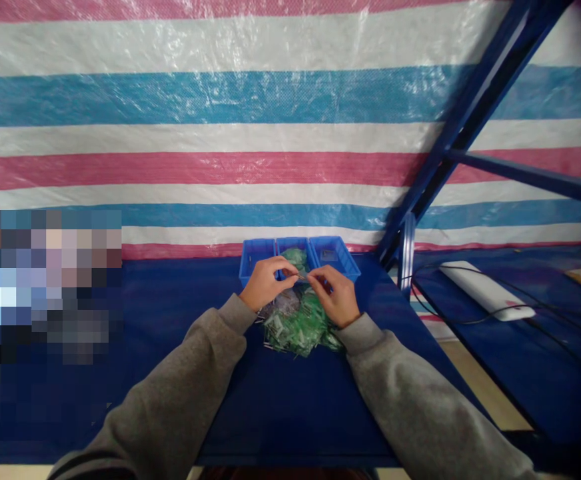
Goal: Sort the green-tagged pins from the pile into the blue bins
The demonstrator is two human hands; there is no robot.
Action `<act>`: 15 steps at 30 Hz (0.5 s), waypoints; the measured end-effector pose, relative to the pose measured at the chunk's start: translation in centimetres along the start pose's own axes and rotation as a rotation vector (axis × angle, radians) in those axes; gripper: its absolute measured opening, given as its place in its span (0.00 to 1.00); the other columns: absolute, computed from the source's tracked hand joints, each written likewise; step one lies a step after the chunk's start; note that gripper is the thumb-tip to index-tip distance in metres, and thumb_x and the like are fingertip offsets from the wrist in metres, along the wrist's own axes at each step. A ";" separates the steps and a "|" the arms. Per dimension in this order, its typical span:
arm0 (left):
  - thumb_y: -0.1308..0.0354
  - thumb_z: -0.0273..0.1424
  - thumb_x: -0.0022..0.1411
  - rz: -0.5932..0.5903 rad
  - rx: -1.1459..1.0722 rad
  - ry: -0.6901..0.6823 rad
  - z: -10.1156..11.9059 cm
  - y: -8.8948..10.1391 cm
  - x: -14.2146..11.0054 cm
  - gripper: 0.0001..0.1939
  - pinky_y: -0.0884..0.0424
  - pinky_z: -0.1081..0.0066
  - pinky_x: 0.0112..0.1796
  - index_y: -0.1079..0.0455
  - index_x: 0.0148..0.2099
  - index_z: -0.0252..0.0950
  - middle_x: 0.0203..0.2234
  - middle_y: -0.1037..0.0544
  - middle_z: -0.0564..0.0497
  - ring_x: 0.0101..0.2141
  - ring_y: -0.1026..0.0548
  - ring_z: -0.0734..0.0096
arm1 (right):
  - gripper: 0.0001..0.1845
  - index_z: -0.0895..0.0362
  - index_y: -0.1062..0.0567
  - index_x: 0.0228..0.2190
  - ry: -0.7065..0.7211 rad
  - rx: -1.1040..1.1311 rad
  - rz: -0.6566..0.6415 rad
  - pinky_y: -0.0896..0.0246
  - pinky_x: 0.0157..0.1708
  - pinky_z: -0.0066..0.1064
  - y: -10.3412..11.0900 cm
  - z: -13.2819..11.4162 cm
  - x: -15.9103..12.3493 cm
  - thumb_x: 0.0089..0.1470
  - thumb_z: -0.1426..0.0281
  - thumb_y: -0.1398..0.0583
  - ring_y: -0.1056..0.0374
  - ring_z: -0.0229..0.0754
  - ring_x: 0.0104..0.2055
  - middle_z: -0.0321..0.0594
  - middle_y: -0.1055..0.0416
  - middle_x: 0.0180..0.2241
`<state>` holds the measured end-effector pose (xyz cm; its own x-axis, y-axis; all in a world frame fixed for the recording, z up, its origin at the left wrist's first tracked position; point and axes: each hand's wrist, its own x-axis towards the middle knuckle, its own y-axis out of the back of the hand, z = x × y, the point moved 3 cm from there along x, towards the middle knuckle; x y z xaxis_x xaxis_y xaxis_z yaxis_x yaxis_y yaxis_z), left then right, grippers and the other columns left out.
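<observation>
My left hand (266, 283) and my right hand (336, 293) are raised together over a pile of small green parts (298, 328) on the blue table (170, 313). Both hands pinch a small thin part (302, 275) between their fingertips; it is too small to name. Behind the hands stand three blue plastic bins (340, 257) in a row; the middle bin holds green pieces (295, 257), the right one holds something dark. Grey sleeves cover both my forearms.
A striped pink, white and blue tarp (220, 133) hangs behind the table. Blue steel shelving (470, 113) rises at the right. On a second blue surface to the right lies a white oblong device (485, 291) with black cables. A blurred patch covers the left.
</observation>
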<state>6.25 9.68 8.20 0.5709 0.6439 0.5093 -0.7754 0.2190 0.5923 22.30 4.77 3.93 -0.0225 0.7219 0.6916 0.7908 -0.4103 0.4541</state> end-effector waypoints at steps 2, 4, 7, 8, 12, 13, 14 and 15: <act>0.41 0.27 0.55 0.016 0.003 0.007 0.0 -0.1 0.0 0.04 0.35 0.71 0.36 0.28 0.30 0.32 0.28 0.26 0.49 0.32 0.28 0.71 | 0.09 0.56 0.29 0.31 0.004 0.006 -0.007 0.43 0.27 0.29 0.0 -0.1 0.0 0.59 0.66 0.46 0.39 0.36 0.26 0.38 0.31 0.29; 0.40 0.27 0.55 0.033 0.015 0.008 0.1 -0.1 -0.1 0.05 0.35 0.72 0.35 0.30 0.27 0.32 0.27 0.27 0.50 0.31 0.29 0.71 | 0.09 0.56 0.29 0.32 0.007 0.016 -0.017 0.42 0.27 0.29 -0.1 -0.2 0.0 0.59 0.67 0.46 0.38 0.37 0.27 0.39 0.31 0.29; 0.41 0.29 0.56 0.035 0.026 0.010 0.2 -0.2 -0.1 0.07 0.37 0.73 0.33 0.31 0.27 0.32 0.26 0.28 0.51 0.30 0.30 0.72 | 0.09 0.56 0.28 0.32 -0.004 0.025 -0.019 0.42 0.27 0.30 -0.1 -0.2 0.0 0.59 0.67 0.46 0.37 0.37 0.28 0.40 0.30 0.30; 0.42 0.30 0.57 0.033 0.028 0.025 0.2 -0.2 -0.1 0.08 0.38 0.73 0.32 0.31 0.27 0.32 0.25 0.28 0.51 0.29 0.31 0.72 | 0.09 0.56 0.28 0.32 -0.011 0.025 -0.017 0.42 0.28 0.30 -0.1 -0.1 0.0 0.59 0.66 0.46 0.37 0.37 0.28 0.40 0.30 0.30; 0.45 0.37 0.61 0.046 -0.014 0.148 -0.3 0.0 -0.1 0.15 0.38 0.74 0.30 0.29 0.27 0.32 0.23 0.26 0.51 0.26 0.31 0.74 | 0.10 0.56 0.28 0.38 -0.045 0.033 -0.012 0.40 0.28 0.31 0.0 0.0 0.0 0.59 0.66 0.46 0.38 0.37 0.27 0.39 0.31 0.31; 0.45 0.38 0.60 0.063 -0.061 0.180 -0.6 0.0 -0.1 0.15 0.37 0.74 0.30 0.29 0.28 0.32 0.24 0.25 0.51 0.27 0.30 0.73 | 0.11 0.55 0.28 0.41 -0.045 0.043 -0.012 0.40 0.28 0.31 0.1 0.0 0.0 0.59 0.66 0.46 0.37 0.37 0.28 0.39 0.31 0.32; 0.45 0.38 0.60 0.083 -0.127 0.210 -0.8 0.0 -0.2 0.14 0.36 0.74 0.30 0.30 0.30 0.32 0.24 0.25 0.50 0.27 0.29 0.73 | 0.12 0.55 0.29 0.43 -0.039 0.056 -0.012 0.39 0.29 0.31 0.1 0.0 0.0 0.59 0.67 0.46 0.37 0.38 0.29 0.40 0.30 0.33; 0.44 0.39 0.59 0.102 -0.207 0.241 -1.1 0.0 -0.2 0.13 0.35 0.74 0.30 0.30 0.33 0.32 0.24 0.25 0.51 0.27 0.28 0.73 | 0.13 0.54 0.29 0.45 -0.028 0.073 -0.010 0.38 0.29 0.31 0.1 -0.1 -0.1 0.59 0.67 0.46 0.36 0.38 0.30 0.41 0.31 0.35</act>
<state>5.85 10.33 7.40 0.4262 0.8196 0.3829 -0.8779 0.2726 0.3937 22.34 4.62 4.00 -0.0140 0.7418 0.6705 0.8329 -0.3624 0.4182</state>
